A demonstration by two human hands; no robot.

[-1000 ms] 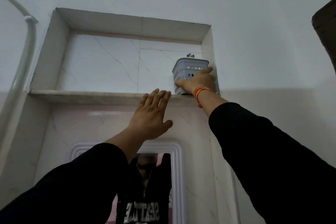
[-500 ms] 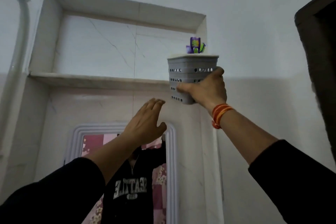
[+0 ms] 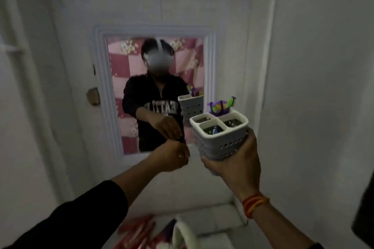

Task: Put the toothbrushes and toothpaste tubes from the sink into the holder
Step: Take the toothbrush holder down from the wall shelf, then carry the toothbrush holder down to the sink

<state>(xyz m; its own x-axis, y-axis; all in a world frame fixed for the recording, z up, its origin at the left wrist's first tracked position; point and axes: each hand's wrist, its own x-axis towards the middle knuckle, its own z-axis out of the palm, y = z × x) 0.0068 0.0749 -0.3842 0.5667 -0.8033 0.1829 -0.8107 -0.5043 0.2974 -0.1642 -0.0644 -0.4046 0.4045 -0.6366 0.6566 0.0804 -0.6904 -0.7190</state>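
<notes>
My right hand (image 3: 234, 166) grips a grey perforated holder (image 3: 222, 139) from below and holds it upright at chest height, right of the mirror. The holder has four compartments; purple and green toothbrush heads (image 3: 220, 105) stick out of the back one, and a small blue thing lies in the front one. My left hand (image 3: 174, 155) is loosely closed in the air just left of the holder, apart from it, with nothing seen in it. At the bottom edge, red toothpaste tubes (image 3: 139, 232) lie blurred beside the white sink (image 3: 214, 220).
A white-framed mirror (image 3: 101, 87) on the wall ahead reflects a person in a dark top with the holder. White walls stand close on both sides. A white curved fixture (image 3: 182, 234) rises at the bottom centre. A dark edge (image 3: 364, 208) shows at the far right.
My right hand lifted the holder off the high wall shelf and brought it down to chest height. My left hand dropped and closed. The view swung down from the shelf to the mirror and sink.
</notes>
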